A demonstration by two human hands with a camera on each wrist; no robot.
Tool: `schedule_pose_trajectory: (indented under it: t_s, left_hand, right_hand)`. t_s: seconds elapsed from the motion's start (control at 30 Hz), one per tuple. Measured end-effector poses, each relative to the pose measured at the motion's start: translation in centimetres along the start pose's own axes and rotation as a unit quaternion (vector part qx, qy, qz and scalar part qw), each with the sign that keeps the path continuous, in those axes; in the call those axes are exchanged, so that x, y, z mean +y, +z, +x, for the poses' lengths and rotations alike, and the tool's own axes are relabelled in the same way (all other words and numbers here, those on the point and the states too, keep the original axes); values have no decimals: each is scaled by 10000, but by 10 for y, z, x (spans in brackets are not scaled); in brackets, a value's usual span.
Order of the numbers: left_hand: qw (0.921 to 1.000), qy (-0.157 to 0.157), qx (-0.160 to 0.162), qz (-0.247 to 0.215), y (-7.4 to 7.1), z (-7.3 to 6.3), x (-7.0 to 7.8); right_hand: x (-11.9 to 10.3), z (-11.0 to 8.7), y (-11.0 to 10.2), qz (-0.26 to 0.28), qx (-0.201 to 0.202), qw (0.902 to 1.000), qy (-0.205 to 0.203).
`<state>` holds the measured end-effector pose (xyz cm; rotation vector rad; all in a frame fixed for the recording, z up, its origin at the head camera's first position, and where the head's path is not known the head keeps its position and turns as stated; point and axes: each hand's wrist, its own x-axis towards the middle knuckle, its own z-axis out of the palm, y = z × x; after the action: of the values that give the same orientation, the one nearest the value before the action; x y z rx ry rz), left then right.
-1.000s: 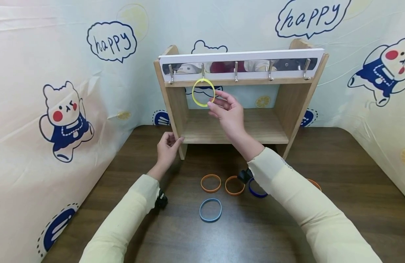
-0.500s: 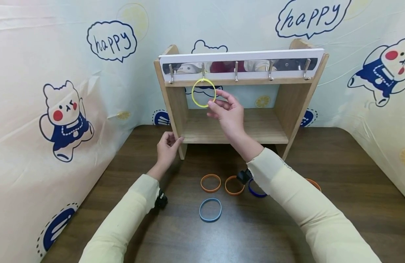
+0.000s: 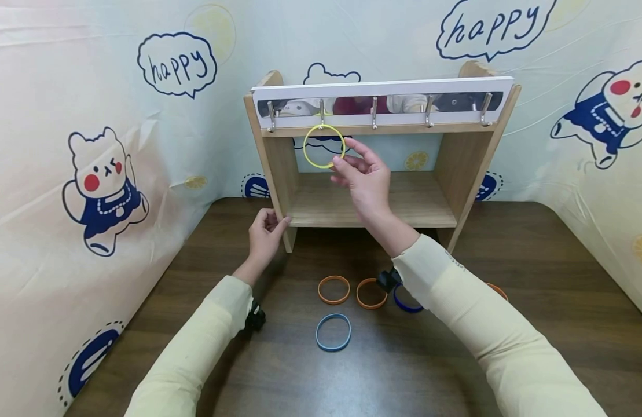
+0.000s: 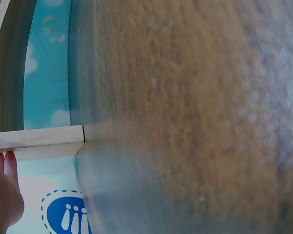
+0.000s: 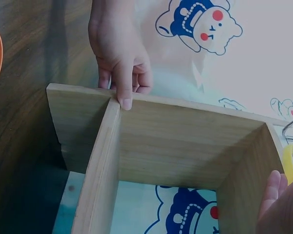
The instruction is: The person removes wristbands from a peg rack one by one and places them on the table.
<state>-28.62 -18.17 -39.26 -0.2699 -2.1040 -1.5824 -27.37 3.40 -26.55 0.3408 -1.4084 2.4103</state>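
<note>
My right hand (image 3: 370,182) pinches a thin yellow wristband (image 3: 304,146) at its lower right, between thumb and fingers. The band's top is at the lower end of the second metal hook (image 3: 322,111) from the left; whether it hangs on that hook I cannot tell. In the right wrist view the yellow band shows only partly at the right edge. My left hand (image 3: 265,236) grips the left side panel of a wooden shelf (image 3: 373,200), thumb in front, fingers behind. That grip shows from above in the right wrist view, where the thumb (image 5: 124,90) lies over the panel edge.
A white-framed rail (image 3: 404,121) with several hooks crosses the shelf's top front. On the dark table lie orange wristbands (image 3: 334,303), a light blue one (image 3: 333,350) and a dark blue one (image 3: 406,308) partly behind the right sleeve. A printed cloth (image 3: 169,145) stands around the table.
My right hand has shifted slightly right and up, and the lower right of the yellow wristband has gone with it, its top staying at the hook. My left hand has stayed put.
</note>
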Motion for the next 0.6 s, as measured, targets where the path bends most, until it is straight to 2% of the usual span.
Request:
schedule_pose_trajectory:
  t_s: [0.6]
  left_hand:
    - [9999, -133, -33, 5, 0, 0, 2]
  right_hand:
    - [-8, -1, 10, 353, 126, 9992, -150]
